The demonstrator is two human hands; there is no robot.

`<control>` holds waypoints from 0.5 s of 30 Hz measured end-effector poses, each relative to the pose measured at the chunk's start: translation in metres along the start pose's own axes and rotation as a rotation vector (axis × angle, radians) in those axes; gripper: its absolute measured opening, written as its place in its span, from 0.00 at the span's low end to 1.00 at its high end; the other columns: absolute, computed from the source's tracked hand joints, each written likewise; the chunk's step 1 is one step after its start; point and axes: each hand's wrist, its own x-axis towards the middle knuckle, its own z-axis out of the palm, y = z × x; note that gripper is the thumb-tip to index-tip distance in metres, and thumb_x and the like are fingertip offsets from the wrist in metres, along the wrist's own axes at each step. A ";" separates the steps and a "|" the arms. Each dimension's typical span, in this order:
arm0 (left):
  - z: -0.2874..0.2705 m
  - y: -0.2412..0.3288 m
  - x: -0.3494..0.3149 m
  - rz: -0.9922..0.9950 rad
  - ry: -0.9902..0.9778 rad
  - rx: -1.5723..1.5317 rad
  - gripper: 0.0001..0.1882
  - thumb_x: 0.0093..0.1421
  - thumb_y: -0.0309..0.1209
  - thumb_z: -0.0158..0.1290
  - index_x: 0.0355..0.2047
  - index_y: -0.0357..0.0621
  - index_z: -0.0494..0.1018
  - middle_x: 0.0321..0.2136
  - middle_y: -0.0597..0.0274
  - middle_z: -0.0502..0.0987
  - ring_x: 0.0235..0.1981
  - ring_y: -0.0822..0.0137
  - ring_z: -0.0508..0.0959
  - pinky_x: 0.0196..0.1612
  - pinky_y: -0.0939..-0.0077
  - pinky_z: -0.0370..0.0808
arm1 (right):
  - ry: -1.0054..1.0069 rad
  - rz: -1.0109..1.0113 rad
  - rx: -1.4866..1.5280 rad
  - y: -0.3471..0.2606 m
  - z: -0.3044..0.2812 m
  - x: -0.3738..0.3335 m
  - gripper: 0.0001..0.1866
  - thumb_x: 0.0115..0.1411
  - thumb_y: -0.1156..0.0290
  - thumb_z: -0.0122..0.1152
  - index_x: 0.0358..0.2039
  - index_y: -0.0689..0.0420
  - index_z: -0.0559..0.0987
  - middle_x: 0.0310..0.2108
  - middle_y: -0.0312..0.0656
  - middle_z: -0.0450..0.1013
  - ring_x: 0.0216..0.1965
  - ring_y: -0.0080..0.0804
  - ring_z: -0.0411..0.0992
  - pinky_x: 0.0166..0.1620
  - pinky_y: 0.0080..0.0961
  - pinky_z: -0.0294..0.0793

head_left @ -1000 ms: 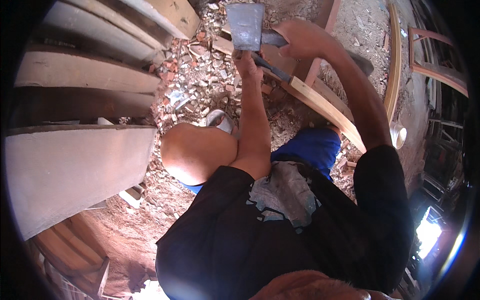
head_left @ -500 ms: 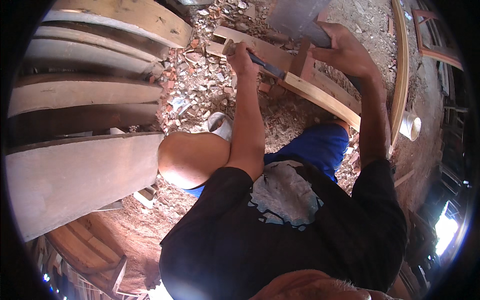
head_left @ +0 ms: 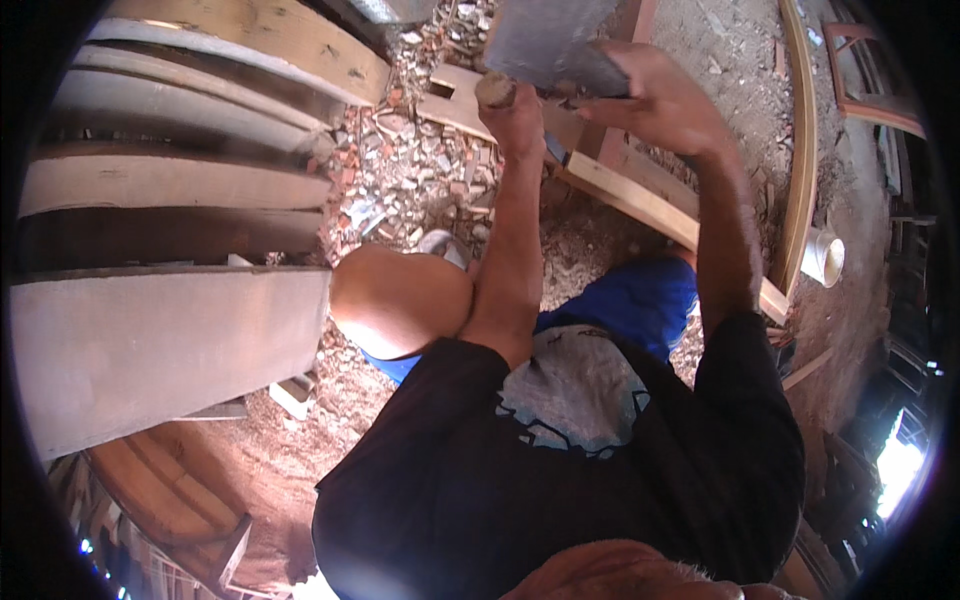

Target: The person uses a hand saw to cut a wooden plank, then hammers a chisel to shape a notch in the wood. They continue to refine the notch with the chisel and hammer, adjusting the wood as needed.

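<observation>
My left hand (head_left: 518, 125) is wrapped round the wooden handle of a chisel (head_left: 496, 91). The chisel's blade shows below the fist, close to the end of a light wooden bar (head_left: 632, 198). My right hand (head_left: 660, 95) grips the edge of a dark grey, flat-faced block (head_left: 550, 45), held just above and beside the handle's butt end. Whether block and handle touch, I cannot tell. Under the hands, a pale board with a rectangular notch (head_left: 455, 112) lies beside a reddish-brown wooden piece (head_left: 612, 140).
Several thick boards (head_left: 170, 185) are stacked on edge at the left. Broken rubble (head_left: 415, 160) covers the ground ahead. A long curved timber (head_left: 800, 150) and a white bucket (head_left: 823, 257) are at the right, with a reddish wooden frame (head_left: 880, 118) beyond.
The grey block in my right hand has swung left toward the chisel's handle. My left hand has shifted slightly right, with the chisel tipped more upright. The light bar sits slightly lower in view.
</observation>
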 end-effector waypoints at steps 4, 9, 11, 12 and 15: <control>0.005 0.001 -0.007 -0.073 -0.030 -0.027 0.09 0.59 0.18 0.57 0.35 0.41 0.67 0.23 0.67 0.73 0.17 0.76 0.70 0.19 0.77 0.68 | -0.124 0.064 0.206 -0.004 -0.024 -0.022 0.24 0.60 0.78 0.70 0.57 0.64 0.78 0.44 0.44 0.82 0.43 0.22 0.77 0.45 0.29 0.79; -0.025 -0.005 0.020 -0.290 0.001 -0.125 0.09 0.63 0.22 0.55 0.41 0.43 0.68 0.22 0.67 0.69 0.17 0.72 0.69 0.19 0.77 0.68 | 0.011 -0.039 0.272 -0.014 -0.006 0.001 0.21 0.61 0.79 0.68 0.56 0.63 0.79 0.39 0.42 0.82 0.41 0.23 0.78 0.44 0.31 0.80; -0.040 -0.012 0.026 -0.288 0.142 -0.221 0.06 0.64 0.25 0.55 0.36 0.47 0.67 0.21 0.66 0.68 0.16 0.69 0.68 0.20 0.74 0.68 | 0.016 0.012 0.232 -0.028 -0.002 0.016 0.19 0.61 0.77 0.67 0.53 0.64 0.79 0.39 0.46 0.82 0.40 0.30 0.80 0.45 0.36 0.81; -0.046 -0.016 0.028 -0.331 0.209 -0.255 0.06 0.63 0.24 0.55 0.35 0.47 0.67 0.22 0.66 0.68 0.17 0.69 0.68 0.20 0.73 0.69 | 0.069 -0.098 0.178 -0.038 0.000 0.025 0.18 0.60 0.76 0.65 0.51 0.66 0.79 0.38 0.49 0.82 0.39 0.34 0.81 0.44 0.38 0.82; -0.054 -0.025 0.028 -0.356 0.227 -0.232 0.08 0.61 0.23 0.56 0.29 0.46 0.68 0.20 0.65 0.69 0.16 0.70 0.69 0.20 0.72 0.70 | 0.200 -0.228 0.034 -0.067 -0.008 0.061 0.17 0.60 0.70 0.63 0.45 0.70 0.78 0.37 0.57 0.80 0.35 0.42 0.81 0.43 0.42 0.82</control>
